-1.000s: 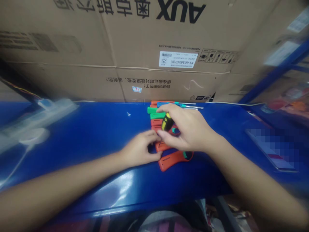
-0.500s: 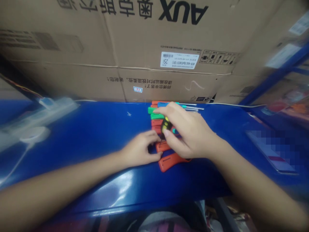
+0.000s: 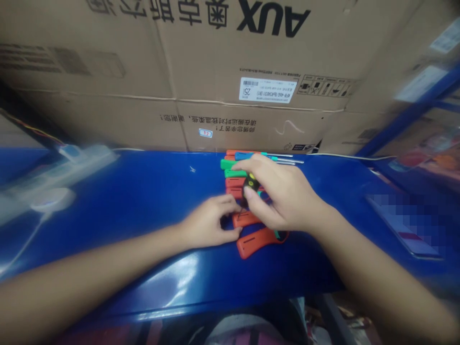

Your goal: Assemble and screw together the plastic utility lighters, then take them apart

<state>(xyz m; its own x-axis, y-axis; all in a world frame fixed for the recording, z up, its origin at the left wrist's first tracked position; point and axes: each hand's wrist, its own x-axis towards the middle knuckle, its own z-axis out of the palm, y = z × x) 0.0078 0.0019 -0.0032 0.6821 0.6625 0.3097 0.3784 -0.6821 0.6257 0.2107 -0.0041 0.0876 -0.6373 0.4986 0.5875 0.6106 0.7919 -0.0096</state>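
Observation:
My right hand grips a short black-and-yellow screwdriver between thumb and fingers. Its thin shaft slants down to an orange flat plastic handle with a slot in it; whether the tip touches is too small to tell. My left hand closes thumb and forefinger about the left end of that handle. Just in front lies another orange handle with a dark slot and a teal part at its right end. Behind are red handles, a green handle and a blue one, partly hidden by my right hand.
A large cardboard box stands along the back of the blue table. Metal shafts lie beside the far handles. A power strip and a round white charger are at left, a phone-like slab at right.
The screwdriver and my right hand have shifted very slightly to the right. The front orange handle sits a little lower, with more of its right end showing. My left hand stays nearly still.

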